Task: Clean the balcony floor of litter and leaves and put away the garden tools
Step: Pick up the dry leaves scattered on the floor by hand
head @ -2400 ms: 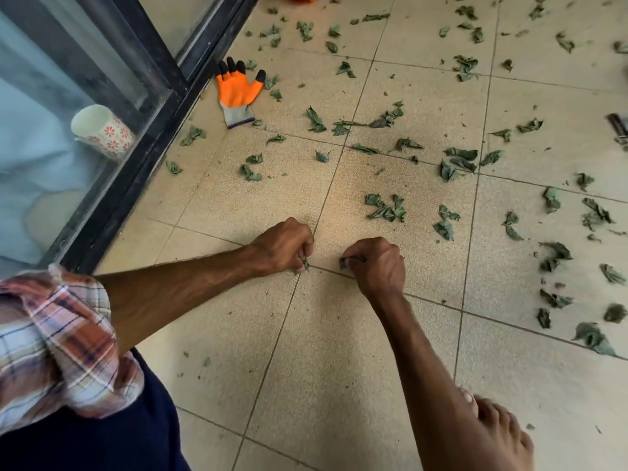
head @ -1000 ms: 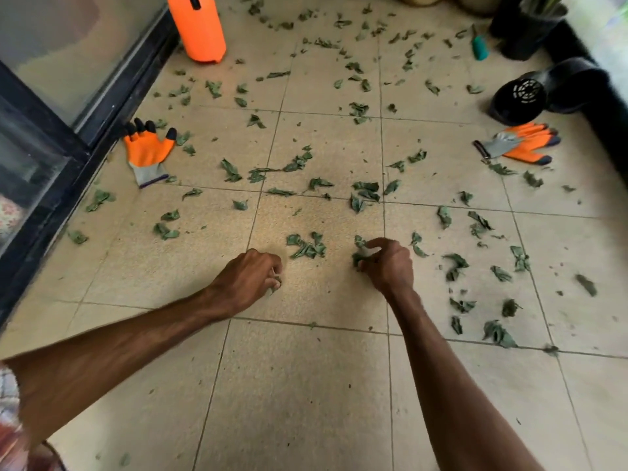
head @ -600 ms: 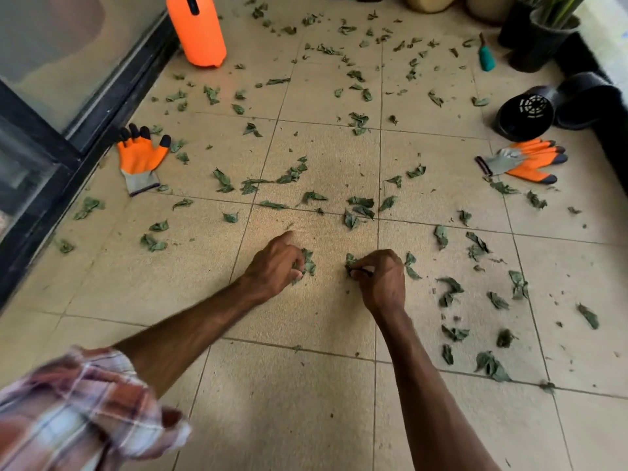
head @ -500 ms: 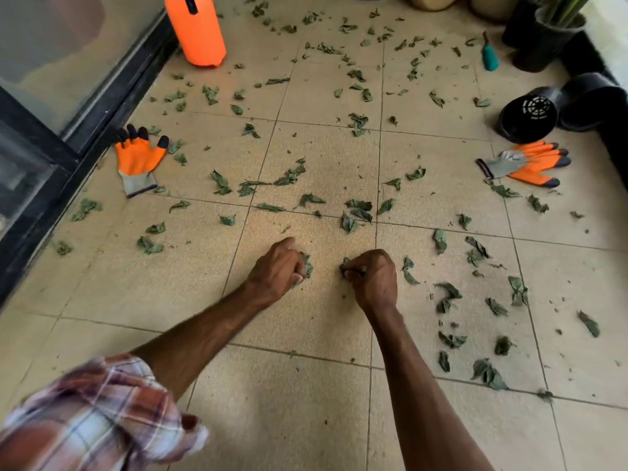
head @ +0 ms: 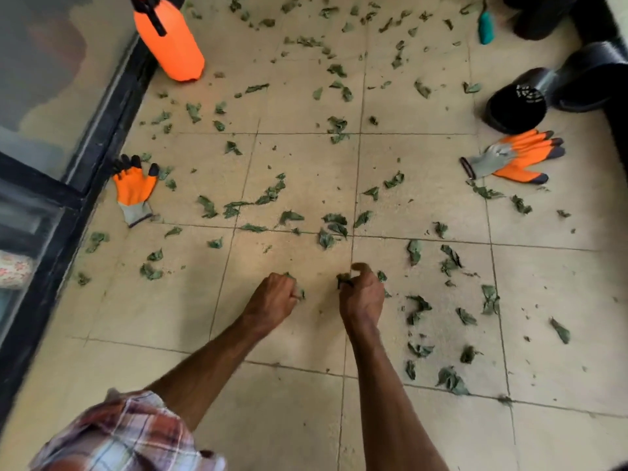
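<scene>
On the floor, well nearer the person than the orange sprayer, the left hand curls around leaves; the right hand, farther from the sprayer, pinches a leaf clump.

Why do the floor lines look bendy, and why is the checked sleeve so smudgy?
In the head view, the wide lens bows the tile lines toward the edges; blur smears the sleeve; leaves mid-floor look sharper; soft light, no hard shadows.

Matt speckled beige floor tiles, glossy orange plastic sprayer bottle, knitted grey-cuffed rubber-coated gloves, plaid cloth sleeve.
</scene>
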